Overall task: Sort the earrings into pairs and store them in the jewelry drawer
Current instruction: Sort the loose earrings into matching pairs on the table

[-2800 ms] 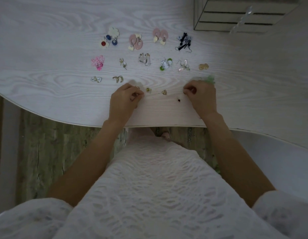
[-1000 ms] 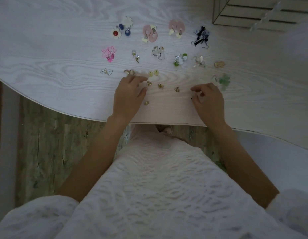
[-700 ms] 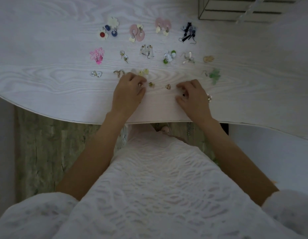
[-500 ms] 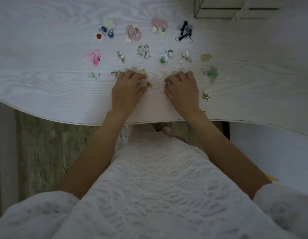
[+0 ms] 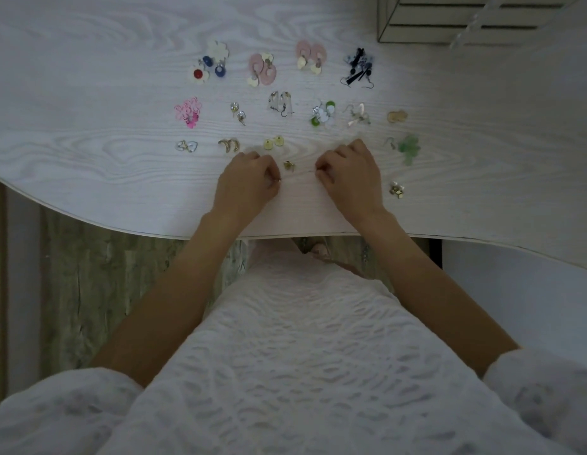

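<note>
Sorted earring pairs lie in rows on the white table: pink discs, a pink flower pair, gold crescents, yellow discs. My left hand rests near the front edge with its fingers curled, pinching a small gold earring at the fingertips. My right hand is curled beside it, thumb and forefinger pinched together on something tiny that they hide. One small gold earring lies loose between the hands. The jewelry drawer box stands at the back right.
A green earring and a small gold-and-white cluster lie right of my right hand. A gold piece sits above them. The table's curved front edge runs just under my wrists.
My right hand has slid left from the table's right side to the loose gold pieces and closed over the small heart earring. It left a cluster behind. My left hand drew back slightly, pinching.
</note>
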The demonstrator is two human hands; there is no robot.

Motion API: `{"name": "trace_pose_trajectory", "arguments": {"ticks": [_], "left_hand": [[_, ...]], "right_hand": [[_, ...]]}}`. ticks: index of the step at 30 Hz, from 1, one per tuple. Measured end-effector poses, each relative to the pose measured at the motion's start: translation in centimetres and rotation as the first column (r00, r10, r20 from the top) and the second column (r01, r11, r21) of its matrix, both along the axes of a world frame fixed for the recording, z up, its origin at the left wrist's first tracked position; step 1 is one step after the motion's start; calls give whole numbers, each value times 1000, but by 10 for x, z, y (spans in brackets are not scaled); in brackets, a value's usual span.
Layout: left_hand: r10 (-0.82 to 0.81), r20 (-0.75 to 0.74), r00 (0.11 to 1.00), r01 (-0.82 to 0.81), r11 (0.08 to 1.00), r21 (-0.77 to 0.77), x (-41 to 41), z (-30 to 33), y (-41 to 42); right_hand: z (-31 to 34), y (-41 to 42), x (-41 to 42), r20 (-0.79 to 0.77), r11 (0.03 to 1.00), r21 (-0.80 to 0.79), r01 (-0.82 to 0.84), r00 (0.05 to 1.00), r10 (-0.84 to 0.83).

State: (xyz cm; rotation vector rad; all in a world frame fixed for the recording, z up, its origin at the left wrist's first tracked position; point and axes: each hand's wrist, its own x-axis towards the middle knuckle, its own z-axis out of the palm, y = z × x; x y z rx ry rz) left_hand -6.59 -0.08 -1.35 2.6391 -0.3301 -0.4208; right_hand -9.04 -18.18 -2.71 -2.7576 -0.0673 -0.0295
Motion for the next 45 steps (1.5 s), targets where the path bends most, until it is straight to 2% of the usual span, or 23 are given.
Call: {"name": "trace_pose_trajectory", "arguments": {"ticks": [2, 7, 11, 16, 20, 25, 29, 32, 34, 39, 45], "left_hand": [[-37, 10, 999, 37, 999, 28, -7, 3, -9], [-304, 104, 947, 298, 952, 72, -11, 2, -43], [-359, 241, 902, 336, 933, 131, 15, -1, -59], [-253, 199, 947, 245, 967, 64, 40, 0, -63], [-188, 178, 966, 185, 982, 34, 44, -4, -57], [-134, 238, 962, 132, 991, 21, 44, -7, -51], [-6, 193, 981, 38, 987, -159, 42, 4, -43], [105, 152, 983, -50, 944, -327, 30, 20, -24], [150, 98, 984, -103, 921, -375, 14, 25, -6], [229, -35, 973, -230, 935, -272, -29, 5, 27], [272, 26, 962, -260, 940, -223, -45, -12, 20]], "right_hand": [[0, -4, -1, -17, 999, 25, 35, 999, -35], [-1, -22, 7, -23, 993, 22, 119, 993, -118], [1, -31, 16, -68, 987, 23, 159, 985, -158], [-4, -24, 22, -149, 994, 45, 98, 985, -91], [-1, -14, 26, -134, 989, 85, 124, 985, -112], [-1, -4, 28, -90, 980, 105, 166, 983, -157], [2, 0, 25, -66, 978, 119, 170, 984, -163], [9, -9, 14, 26, 957, 234, 172, 983, -183], [12, -21, 1, 96, 946, 284, 154, 977, -188], [7, -40, -36, 87, 954, 252, 163, 978, -190], [6, -6, -34, 76, 989, 117, -92, 994, 83]]}}
